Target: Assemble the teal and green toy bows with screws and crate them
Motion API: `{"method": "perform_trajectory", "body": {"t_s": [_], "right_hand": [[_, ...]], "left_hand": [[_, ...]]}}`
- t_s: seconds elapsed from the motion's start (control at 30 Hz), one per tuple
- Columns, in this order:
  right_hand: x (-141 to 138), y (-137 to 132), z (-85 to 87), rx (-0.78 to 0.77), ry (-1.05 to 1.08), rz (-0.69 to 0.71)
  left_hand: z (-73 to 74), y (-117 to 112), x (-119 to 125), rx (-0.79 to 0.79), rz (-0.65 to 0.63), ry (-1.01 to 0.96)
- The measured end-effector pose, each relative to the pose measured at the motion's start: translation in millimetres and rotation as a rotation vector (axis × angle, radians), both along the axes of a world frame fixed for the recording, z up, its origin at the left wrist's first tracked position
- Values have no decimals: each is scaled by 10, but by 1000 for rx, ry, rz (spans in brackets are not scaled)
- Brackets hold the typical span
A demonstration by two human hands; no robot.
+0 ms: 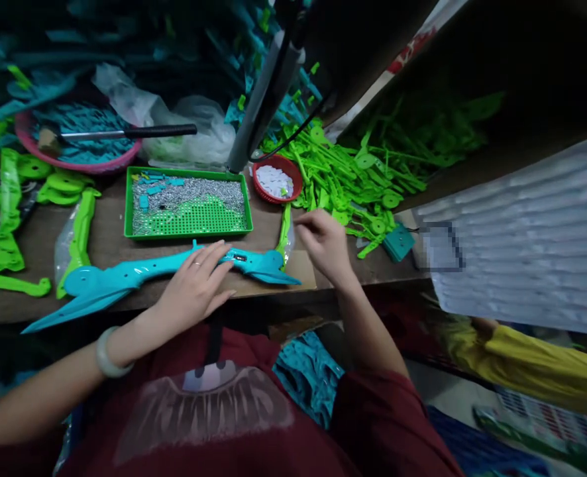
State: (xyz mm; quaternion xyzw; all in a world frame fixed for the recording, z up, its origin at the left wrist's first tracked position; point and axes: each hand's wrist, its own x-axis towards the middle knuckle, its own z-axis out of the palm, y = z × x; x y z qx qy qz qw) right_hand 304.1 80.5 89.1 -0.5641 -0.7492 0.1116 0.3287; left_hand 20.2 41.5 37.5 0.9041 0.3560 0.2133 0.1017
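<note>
A long blue plastic part, shaped like a toy bow with pointed ends, lies along the table's front edge. Across its middle rests my left hand, fingers spread and flat on it. A small slot with a dark piece shows just right of those fingers. My right hand is raised beyond the part's right end, thumb and fingers pinched together; whatever they hold is too small to make out. Beside that pinch is a light green plastic piece with clear wrap. Behind the blue part sits a green tray of small metal screws and a few blue bits.
A red basket holds white pieces. Green parts pile up at right, near a blue block. A hammer lies over a pink basin. A grey post rises behind the tray. Someone's yellow sleeve shows at right.
</note>
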Motion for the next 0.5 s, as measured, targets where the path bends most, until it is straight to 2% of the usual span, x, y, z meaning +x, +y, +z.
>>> {"method": "perform_trajectory", "body": {"t_s": [0.07,0.1,0.2,0.3,0.4,0.5], "right_hand": [[-167,136,15,-64,-40,152],[-225,173,18,-72,-48,186],[-261,285,-2,-72,43,111],[-233,509,-89,-107,175,25],[-316,774,-195,-125,251,118],[-473,945,-199,-146,347,240]], "left_hand": [[34,87,135,-44,33,37],[40,134,188,-71,38,58],[24,257,278,-150,42,119],[-25,342,312,-175,59,172],[-84,392,331,-213,59,208],[-117,414,345,-255,29,179]]}}
